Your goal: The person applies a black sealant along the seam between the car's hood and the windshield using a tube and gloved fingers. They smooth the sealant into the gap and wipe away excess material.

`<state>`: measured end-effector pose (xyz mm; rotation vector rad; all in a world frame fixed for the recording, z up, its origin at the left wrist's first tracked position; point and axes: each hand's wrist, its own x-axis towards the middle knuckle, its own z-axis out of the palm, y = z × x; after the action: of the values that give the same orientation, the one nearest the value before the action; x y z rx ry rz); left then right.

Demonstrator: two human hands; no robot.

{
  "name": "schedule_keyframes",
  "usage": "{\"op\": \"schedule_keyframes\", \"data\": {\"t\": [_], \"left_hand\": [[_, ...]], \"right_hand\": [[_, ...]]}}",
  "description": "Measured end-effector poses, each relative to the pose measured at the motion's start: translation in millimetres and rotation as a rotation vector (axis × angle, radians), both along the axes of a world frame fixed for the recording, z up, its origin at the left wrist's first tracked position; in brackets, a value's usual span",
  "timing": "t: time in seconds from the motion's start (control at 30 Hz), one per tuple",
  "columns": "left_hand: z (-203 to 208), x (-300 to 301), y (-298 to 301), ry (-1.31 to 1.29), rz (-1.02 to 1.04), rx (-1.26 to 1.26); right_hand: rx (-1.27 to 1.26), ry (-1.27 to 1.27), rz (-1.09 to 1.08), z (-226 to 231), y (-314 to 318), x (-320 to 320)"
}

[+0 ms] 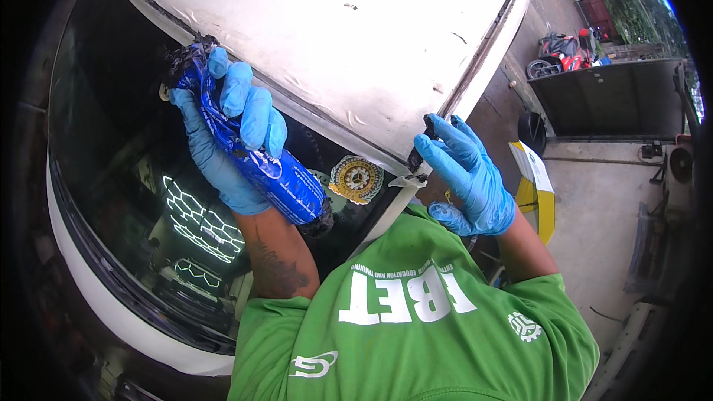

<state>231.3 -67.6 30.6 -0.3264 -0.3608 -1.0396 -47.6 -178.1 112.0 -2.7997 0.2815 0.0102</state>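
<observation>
My left hand [255, 115], in a blue glove, wraps round a soft blue foil tube [286, 186] with printing on it. Black paste, like sealant, clings to both ends of the tube, which slants over the dark windshield [111, 104]. Beside the corner of the white vehicle roof [319, 22] is my right hand [475, 178], gloved too, with its fingers apart. Dark paste [416, 158] smears its fingertips. Whether those fingertips touch the roof edge, I cannot tell.
A round yellow-and-white sticker [356, 180] is on the glass. Over to the right are a yellow-and-white board [538, 193], a tire [531, 130], a dark panel [613, 96] and a red motorcycle [572, 52]. A wall fan [680, 165] sits at the far right.
</observation>
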Motion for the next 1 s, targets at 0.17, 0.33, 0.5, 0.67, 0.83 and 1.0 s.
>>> {"op": "schedule_keyframes", "data": {"t": [0.17, 0.33, 0.5, 0.67, 0.83, 1.0], "left_hand": [[3, 2, 2, -0.029, -0.019, -0.026], [4, 1, 2, -0.041, -0.007, -0.027], [3, 0, 1, -0.049, 0.008, -0.011], [3, -1, 1, -0.046, -0.005, -0.024], [2, -2, -2, -0.055, -0.017, -0.014], [3, -1, -1, -0.048, -0.031, -0.021]], "right_hand": [[0.163, -0.141, -0.009, -15, -1, -13], [0.203, -0.153, -0.031, -31, 1, -25], [0.180, -0.120, -0.024, -43, 4, -29], [0.147, -0.079, -0.031, -42, 10, -27], [0.106, -0.055, -0.064, -36, 19, -23], [0.144, -0.048, -0.078, -26, 21, -14]]}}
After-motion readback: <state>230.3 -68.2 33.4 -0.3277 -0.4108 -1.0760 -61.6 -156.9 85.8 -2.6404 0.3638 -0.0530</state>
